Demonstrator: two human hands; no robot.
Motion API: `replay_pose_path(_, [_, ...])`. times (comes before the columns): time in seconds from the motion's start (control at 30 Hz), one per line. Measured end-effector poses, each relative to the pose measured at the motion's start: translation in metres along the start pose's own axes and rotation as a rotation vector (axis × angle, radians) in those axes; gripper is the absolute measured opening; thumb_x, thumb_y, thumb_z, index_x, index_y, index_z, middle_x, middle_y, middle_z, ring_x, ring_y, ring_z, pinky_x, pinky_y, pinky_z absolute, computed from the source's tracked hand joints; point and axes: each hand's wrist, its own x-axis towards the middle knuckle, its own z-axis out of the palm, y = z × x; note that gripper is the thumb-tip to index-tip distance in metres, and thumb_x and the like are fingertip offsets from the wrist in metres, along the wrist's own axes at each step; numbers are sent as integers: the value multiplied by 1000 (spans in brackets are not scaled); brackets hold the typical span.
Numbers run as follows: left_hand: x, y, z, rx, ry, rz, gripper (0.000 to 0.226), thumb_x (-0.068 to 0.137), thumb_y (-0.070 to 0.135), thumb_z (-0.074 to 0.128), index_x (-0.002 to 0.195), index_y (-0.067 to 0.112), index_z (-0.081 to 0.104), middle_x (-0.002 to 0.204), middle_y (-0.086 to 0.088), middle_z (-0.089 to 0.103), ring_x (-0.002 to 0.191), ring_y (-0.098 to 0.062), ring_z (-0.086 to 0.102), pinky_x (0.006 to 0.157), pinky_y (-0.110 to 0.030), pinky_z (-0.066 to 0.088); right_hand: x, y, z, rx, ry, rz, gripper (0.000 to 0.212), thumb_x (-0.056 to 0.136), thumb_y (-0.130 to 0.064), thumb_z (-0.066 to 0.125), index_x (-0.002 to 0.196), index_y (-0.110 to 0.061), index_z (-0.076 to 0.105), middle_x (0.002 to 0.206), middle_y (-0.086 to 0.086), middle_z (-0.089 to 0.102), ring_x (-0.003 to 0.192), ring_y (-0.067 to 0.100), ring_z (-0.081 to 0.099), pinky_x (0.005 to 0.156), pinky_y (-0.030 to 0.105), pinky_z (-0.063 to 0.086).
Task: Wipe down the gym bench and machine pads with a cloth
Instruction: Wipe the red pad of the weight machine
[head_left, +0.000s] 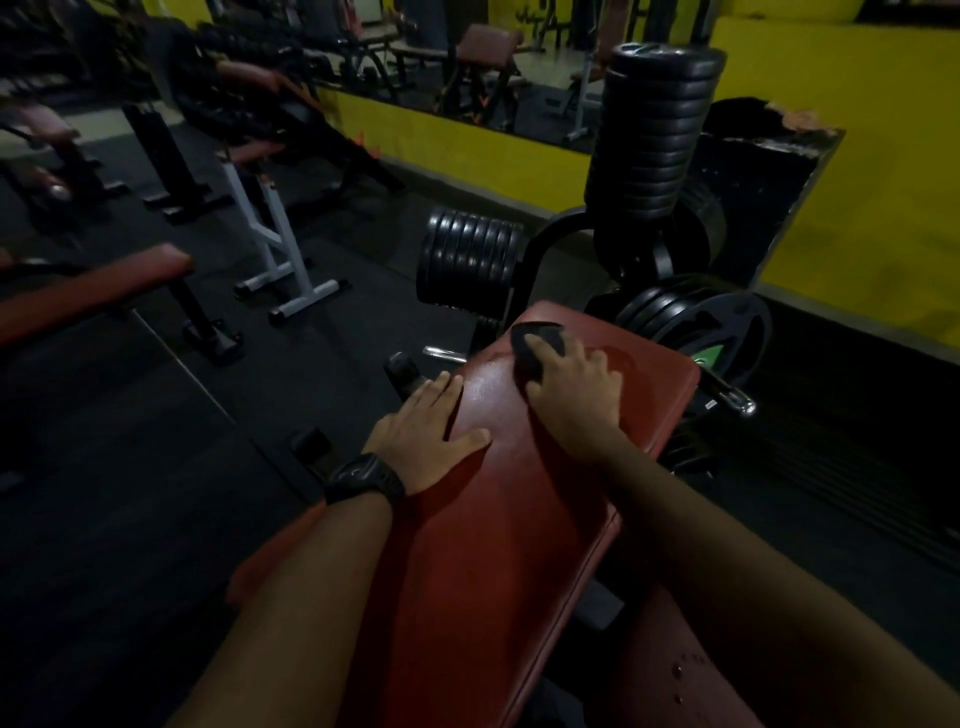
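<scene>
Big red bench pad (519, 509) fills the centre and lower frame. The left hand (426, 431) lies flat on its left edge, fingers straight, thumb splayed, bracing. The right hand (574, 387) bends its fingers over the dark cloth (540, 338) at the pad's far end, mid-frame. The danger: push too long and that small cloth rides off the far edge toward the weight plates (696, 322). The vinyl shines damp beside the cloth. The room is dim, with black floor (130, 467) and a yellow wall (883, 208) upper right.

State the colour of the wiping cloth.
The small wiping cloth is black; the head view shows it best.
</scene>
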Motion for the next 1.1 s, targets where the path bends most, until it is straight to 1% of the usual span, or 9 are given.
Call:
replay_pose_path(0.13, [1, -1, 1, -17, 23, -13, 93, 90, 79, 37, 163, 31, 6, 170, 12, 1, 156, -8, 6, 122, -48, 24, -25, -17, 0, 5, -9, 86, 60, 98, -36, 52, 154, -36, 31, 156, 8, 30, 122, 36, 45, 98, 51, 43])
replay_pose_path(0.27, [8, -7, 4, -48, 48, -11, 102, 76, 90, 27, 161, 37, 11, 169, 13, 12, 154, -10, 18, 117, -49, 32, -21, -47, 4, 41, -75, -180, 59, 97, -40, 52, 152, -43, 32, 160, 4, 25, 131, 35, 40, 101, 49, 41])
replay_pose_path(0.37, [9, -5, 3, -15, 27, -11, 95, 84, 84, 38, 161, 35, 11, 170, 11, 10, 154, -13, 18, 117, -49, 31, 13, -40, 9, -63, -66, -313, 59, 98, -40, 50, 153, -45, 31, 160, 3, 30, 129, 36, 45, 98, 51, 45])
replay_pose_path(0.47, [7, -3, 1, 4, -13, -23, 95, 89, 79, 39, 162, 32, 2, 170, 12, 0, 156, -12, 9, 121, -53, 24, 38, -11, 5, -47, -74, -133, 58, 99, -40, 49, 154, -43, 31, 158, 6, 33, 129, 39, 44, 98, 54, 43])
replay_pose_path(0.6, [10, -5, 2, 3, -7, -35, 96, 88, 81, 38, 163, 33, 2, 170, 11, 2, 156, -13, 12, 121, -52, 25, 21, -1, 1, 19, -15, 83, 59, 97, -38, 53, 153, -37, 35, 155, 8, 34, 124, 40, 45, 98, 52, 41])
replay_pose_path(0.77, [21, -6, 4, -12, 44, -40, 102, 77, 91, 32, 159, 32, 22, 165, 9, 26, 150, -15, 29, 113, -51, 35, -4, -44, 12, 2, -36, -251, 61, 96, -40, 53, 153, -43, 32, 160, 2, 28, 130, 33, 43, 101, 46, 42])
replay_pose_path(0.83, [22, -5, 4, -11, 35, -46, 101, 79, 90, 35, 160, 30, 21, 166, 8, 24, 152, -15, 26, 115, -51, 33, 13, -42, 14, -22, -43, -316, 60, 97, -40, 52, 153, -43, 32, 160, 1, 30, 132, 33, 43, 101, 48, 43])
replay_pose_path(0.93, [22, -5, 3, 12, -11, -58, 100, 86, 83, 38, 163, 28, 4, 170, 8, 8, 156, -14, 11, 121, -54, 23, 45, -23, 10, -78, -50, -217, 56, 99, -40, 49, 152, -41, 34, 158, 3, 34, 129, 38, 46, 97, 52, 43])
replay_pose_path(1.1, [20, -6, 6, -21, -7, -48, 100, 85, 82, 37, 163, 30, 2, 170, 8, 7, 156, -14, 10, 121, -55, 19, 35, 7, 3, -47, 5, 50, 56, 96, -39, 53, 150, -33, 39, 153, 7, 37, 116, 39, 53, 94, 47, 45])
